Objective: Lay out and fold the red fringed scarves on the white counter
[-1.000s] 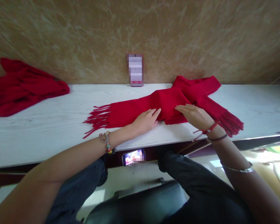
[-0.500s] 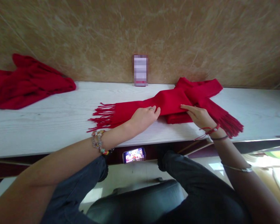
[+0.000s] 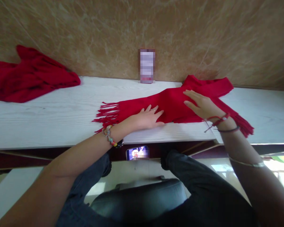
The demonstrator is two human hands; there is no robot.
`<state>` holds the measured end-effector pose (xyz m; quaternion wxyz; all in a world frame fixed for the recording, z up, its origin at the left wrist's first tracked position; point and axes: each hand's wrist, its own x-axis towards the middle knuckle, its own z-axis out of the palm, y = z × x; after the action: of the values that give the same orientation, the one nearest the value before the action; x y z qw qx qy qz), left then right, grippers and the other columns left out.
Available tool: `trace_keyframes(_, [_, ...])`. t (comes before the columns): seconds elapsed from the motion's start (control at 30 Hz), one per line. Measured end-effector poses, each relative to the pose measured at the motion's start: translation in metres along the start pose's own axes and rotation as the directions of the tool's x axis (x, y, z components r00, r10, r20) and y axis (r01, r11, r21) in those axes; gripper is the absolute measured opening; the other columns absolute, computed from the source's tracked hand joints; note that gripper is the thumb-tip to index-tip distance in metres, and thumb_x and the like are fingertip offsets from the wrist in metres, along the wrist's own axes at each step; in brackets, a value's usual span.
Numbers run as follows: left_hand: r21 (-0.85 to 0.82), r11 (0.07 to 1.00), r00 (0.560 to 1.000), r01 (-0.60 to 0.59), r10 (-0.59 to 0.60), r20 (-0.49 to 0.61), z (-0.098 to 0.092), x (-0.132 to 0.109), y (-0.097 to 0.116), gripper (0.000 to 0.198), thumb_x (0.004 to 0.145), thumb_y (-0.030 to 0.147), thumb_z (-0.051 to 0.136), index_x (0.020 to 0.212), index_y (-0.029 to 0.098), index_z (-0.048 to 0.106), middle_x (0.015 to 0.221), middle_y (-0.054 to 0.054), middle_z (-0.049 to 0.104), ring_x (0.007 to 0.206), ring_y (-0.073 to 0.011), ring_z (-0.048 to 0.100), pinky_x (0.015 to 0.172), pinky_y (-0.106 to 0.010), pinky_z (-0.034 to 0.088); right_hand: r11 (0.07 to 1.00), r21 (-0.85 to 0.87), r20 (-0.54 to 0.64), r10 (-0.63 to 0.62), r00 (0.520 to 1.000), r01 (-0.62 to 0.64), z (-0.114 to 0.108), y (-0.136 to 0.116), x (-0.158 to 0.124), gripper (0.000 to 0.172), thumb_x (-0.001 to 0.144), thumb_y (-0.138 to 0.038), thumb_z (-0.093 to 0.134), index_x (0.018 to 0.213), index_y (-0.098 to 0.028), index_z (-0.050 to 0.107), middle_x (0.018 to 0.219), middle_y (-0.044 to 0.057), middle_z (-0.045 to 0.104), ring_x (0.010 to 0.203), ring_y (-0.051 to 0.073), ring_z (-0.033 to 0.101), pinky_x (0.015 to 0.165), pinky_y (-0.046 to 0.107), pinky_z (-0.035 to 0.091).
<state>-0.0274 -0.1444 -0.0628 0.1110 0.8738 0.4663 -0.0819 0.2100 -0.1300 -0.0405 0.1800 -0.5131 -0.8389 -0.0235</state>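
Note:
A red fringed scarf (image 3: pixel 169 102) lies partly folded on the white wood-grain tabletop (image 3: pixel 68 123), one fringe pointing left and the other toward the lower right. My left hand (image 3: pixel 149 119) rests on the scarf's near edge with its fingers spread and a ring on one of them. Farther right, my right hand (image 3: pixel 201 105) is laid over the scarf's folded part, fingers stretched and thumb apart. Neither hand grips the cloth. Part of the scarf is hidden beneath my hands and right wrist.
A bunched red cloth (image 3: pixel 35 77) lies at the left against the brown marbled wall (image 3: pixel 104 37). A phone with a blurred screen (image 3: pixel 147 66) leans on the wall. Another lit phone (image 3: pixel 137 153) sits below the table edge. A dark padded seat (image 3: pixel 142 198) is between my legs.
My left hand's fingers have spread out from a more curled pose. My right hand has moved up onto the scarf from its near edge, and the cloth lies flatter. The view has shifted slightly.

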Motion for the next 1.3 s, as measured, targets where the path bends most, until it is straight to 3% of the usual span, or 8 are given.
trace_keyframes(0.1, [-0.08, 0.995, 0.998, 0.059, -0.062, -0.031, 0.0, -0.001, -0.015, 0.069, 0.088, 0.061, 0.032, 0.147, 0.029, 0.016, 0.156, -0.007, 0.004, 0.141, -0.035, -0.002, 0.108, -0.061, 0.01, 0.996, -0.052, 0.009, 0.073, 0.997, -0.073, 0.021, 0.0, 0.034, 0.05, 0.089, -0.043, 0.042, 0.133, -0.019, 0.047, 0.142, 0.013, 0.043, 0.132, 0.036, 0.034, 0.101, 0.066, 0.028])
trace_keyframes(0.3, [-0.052, 0.99, 0.987, 0.131, -0.135, -0.09, 0.021, -0.008, -0.052, 0.061, 0.092, 0.056, 0.026, 0.147, 0.03, 0.018, 0.156, -0.006, 0.005, 0.142, -0.0333, 0.003, 0.109, -0.059, 0.01, 0.981, -0.057, 0.096, 0.19, 0.977, -0.185, 0.063, 0.022, 0.049, 0.047, 0.089, -0.047, 0.036, 0.13, -0.028, 0.049, 0.141, 0.009, 0.044, 0.131, 0.038, 0.033, 0.097, 0.074, 0.019])
trace_keyframes(0.63, [-0.101, 0.989, 0.993, 0.104, -0.109, -0.04, 0.015, -0.009, -0.054, 0.062, 0.091, 0.054, 0.03, 0.147, 0.03, 0.017, 0.156, -0.005, 0.004, 0.142, -0.0317, 0.002, 0.11, -0.056, 0.009, 0.883, -0.239, 0.056, 0.428, 0.902, -0.404, 0.036, 0.036, 0.043, 0.047, 0.092, -0.033, 0.035, 0.131, -0.01, 0.047, 0.142, 0.022, 0.039, 0.133, 0.039, 0.03, 0.102, 0.065, 0.023])
trace_keyframes(0.77, [-0.114, 0.989, 0.993, 0.092, -0.099, -0.057, -0.006, -0.007, -0.084, 0.06, 0.092, 0.049, 0.028, 0.147, 0.028, 0.018, 0.155, -0.005, 0.014, 0.141, -0.0228, 0.017, 0.112, -0.04, 0.018, 0.944, -0.205, -0.076, 0.247, 0.966, -0.258, 0.026, -0.007, 0.061, 0.047, 0.092, -0.031, 0.036, 0.131, -0.007, 0.048, 0.142, 0.02, 0.04, 0.135, 0.035, 0.028, 0.106, 0.057, 0.026])
trace_keyframes(0.87, [-0.078, 0.973, 0.948, 0.219, -0.231, -0.22, -0.018, -0.006, -0.117, 0.055, 0.093, 0.039, 0.03, 0.143, 0.018, 0.029, 0.151, -0.01, 0.028, 0.138, -0.0179, 0.025, 0.109, -0.03, 0.022, 0.995, -0.053, -0.052, -0.081, 0.995, 0.078, 0.041, -0.056, 0.072, 0.043, 0.091, -0.03, 0.038, 0.128, -0.012, 0.051, 0.137, 0.016, 0.047, 0.131, 0.028, 0.038, 0.106, 0.05, 0.033])
trace_keyframes(1.03, [-0.133, 0.959, 0.942, 0.252, -0.275, -0.193, -0.016, -0.006, -0.156, 0.054, 0.081, 0.038, 0.05, 0.129, 0.012, 0.049, 0.13, -0.011, 0.055, 0.116, -0.0185, 0.052, 0.096, -0.022, 0.035, 0.903, 0.147, 0.08, -0.418, 0.905, 0.404, 0.089, -0.109, 0.059, 0.043, 0.089, -0.029, 0.044, 0.128, -0.013, 0.051, 0.135, 0.013, 0.051, 0.13, 0.023, 0.041, 0.106, 0.046, 0.037])
trace_keyframes(1.2, [-0.369, 0.921, 0.972, 0.126, -0.189, -0.14, -0.014, -0.004, -0.161, 0.027, 0.072, 0.034, 0.06, 0.087, 0.013, 0.066, 0.081, -0.003, 0.066, 0.075, -0.0158, 0.059, 0.066, -0.021, 0.042, 0.828, 0.256, 0.094, -0.535, 0.839, 0.499, 0.106, -0.111, 0.043, 0.038, 0.089, -0.029, 0.045, 0.122, -0.015, 0.057, 0.13, 0.013, 0.055, 0.125, 0.022, 0.046, 0.105, 0.044, 0.039])
trace_keyframes(1.3, [-0.507, 0.859, 0.968, 0.065, -0.178, -0.178, -0.018, -0.009, -0.157, 0.018, 0.074, 0.031, 0.058, 0.078, 0.014, 0.063, 0.072, -0.001, 0.062, 0.07, -0.0143, 0.057, 0.062, -0.021, 0.04, 0.81, 0.276, 0.087, -0.558, 0.825, 0.518, 0.103, -0.11, 0.042, 0.037, 0.089, -0.031, 0.046, 0.12, -0.016, 0.059, 0.128, 0.013, 0.057, 0.123, 0.022, 0.048, 0.104, 0.044, 0.04])
